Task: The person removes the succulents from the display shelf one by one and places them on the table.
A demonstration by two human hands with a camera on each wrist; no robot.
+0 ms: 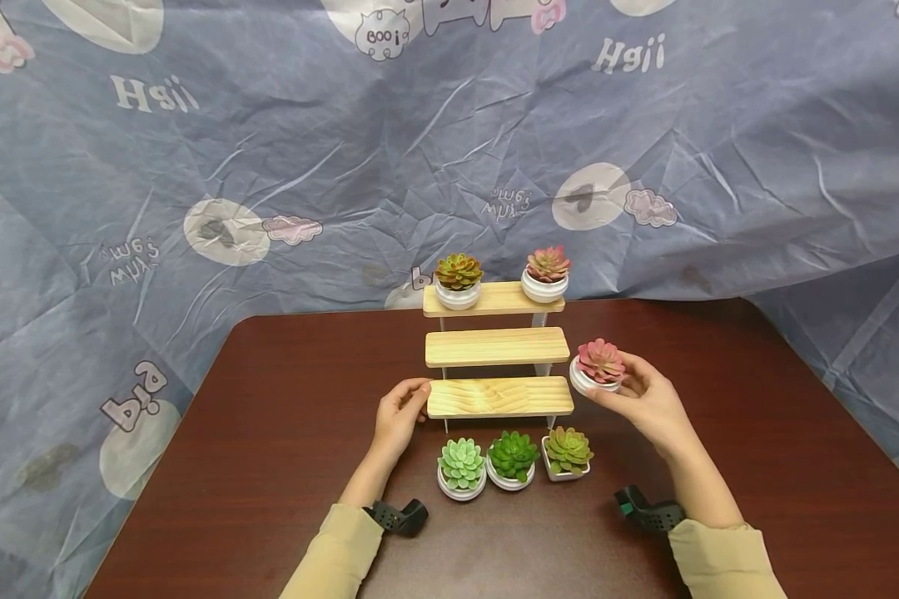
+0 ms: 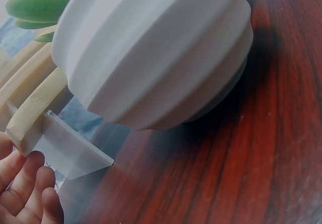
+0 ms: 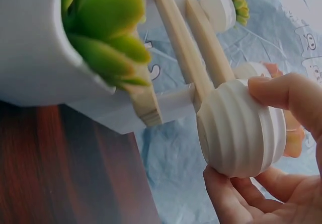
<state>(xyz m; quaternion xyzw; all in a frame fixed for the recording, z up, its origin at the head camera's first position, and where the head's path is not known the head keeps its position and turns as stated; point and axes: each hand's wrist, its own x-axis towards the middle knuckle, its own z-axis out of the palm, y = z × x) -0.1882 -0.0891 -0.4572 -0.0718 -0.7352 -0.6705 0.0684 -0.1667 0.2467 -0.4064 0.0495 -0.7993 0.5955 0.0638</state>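
My right hand (image 1: 648,403) holds a pink succulent in a round white ribbed pot (image 3: 241,128), thumb on one side and fingers on the other. The pot is raised off the table, by the right end of the three-tier wooden plant stand (image 1: 498,398). At the bottom shelf's left end, my left hand (image 1: 399,416) pinches the board's edge, as the left wrist view shows too. On the top shelf sit an orange-green succulent (image 1: 459,281) and a second pink succulent (image 1: 545,274). The middle and bottom shelves hold no pots.
In front of the stand, a pale green succulent (image 1: 461,468), a dark green succulent (image 1: 513,459) and a yellow-green succulent in a square pot (image 1: 567,453) stand in a row on the dark wood table (image 1: 292,466). Behind hangs a wrinkled blue cloth (image 1: 389,158).
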